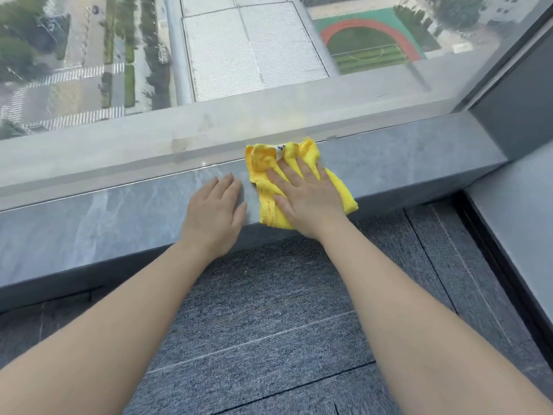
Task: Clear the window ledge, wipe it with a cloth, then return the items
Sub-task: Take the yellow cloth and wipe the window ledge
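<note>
From the head camera, looking down, a grey marbled window ledge (89, 217) runs across below a large window pane (239, 55). A yellow cloth (263, 169) lies on the ledge, right of centre, with its far edge against the base of the glass and its near edge reaching the front lip of the ledge. The right hand (305, 199) lies flat on the cloth, fingers spread and pressing down, not curled round it; its grip is open. The left hand (215, 211) rests palm down on the bare ledge just beside the cloth's left edge, fingers extended together, grip open and holding nothing. Both bare forearms reach in over grey carpet tiles (269, 310). A small white label (279, 151) shows on the cloth's far side.
</note>
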Demonstrator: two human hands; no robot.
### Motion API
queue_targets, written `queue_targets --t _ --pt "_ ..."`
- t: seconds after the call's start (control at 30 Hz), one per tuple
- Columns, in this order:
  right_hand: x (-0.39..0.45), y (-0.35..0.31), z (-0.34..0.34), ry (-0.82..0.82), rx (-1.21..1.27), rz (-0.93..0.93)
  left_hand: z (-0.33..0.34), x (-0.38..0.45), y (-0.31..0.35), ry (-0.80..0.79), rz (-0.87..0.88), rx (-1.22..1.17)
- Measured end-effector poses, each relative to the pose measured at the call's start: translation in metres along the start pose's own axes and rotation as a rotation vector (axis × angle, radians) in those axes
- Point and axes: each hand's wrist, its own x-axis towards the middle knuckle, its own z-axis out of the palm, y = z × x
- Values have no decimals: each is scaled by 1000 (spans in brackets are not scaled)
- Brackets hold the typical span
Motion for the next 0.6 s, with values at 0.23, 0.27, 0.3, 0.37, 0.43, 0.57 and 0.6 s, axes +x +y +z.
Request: queue_targets --t 0.23,0.27,0.3,0.37,0.43,0.57,0.6 --pt "-30 52 6 52 -34 327 16 23 43 11 137 23" --pt "-32 57 7 71 -25 376 18 25 49 5 141 31" --pt "-32 60 8 90 -8 428 19 27 54 2 138 35" --pt "-28 64 8 118 49 545 20 30 60 -10 118 45" --pt "-20 65 4 118 110 665 19 31 61 -20 107 57" --pt "5 65 -6 75 195 819 19 33 59 22 128 25" --pt "11 64 -8 60 213 850 19 33 58 34 137 14"
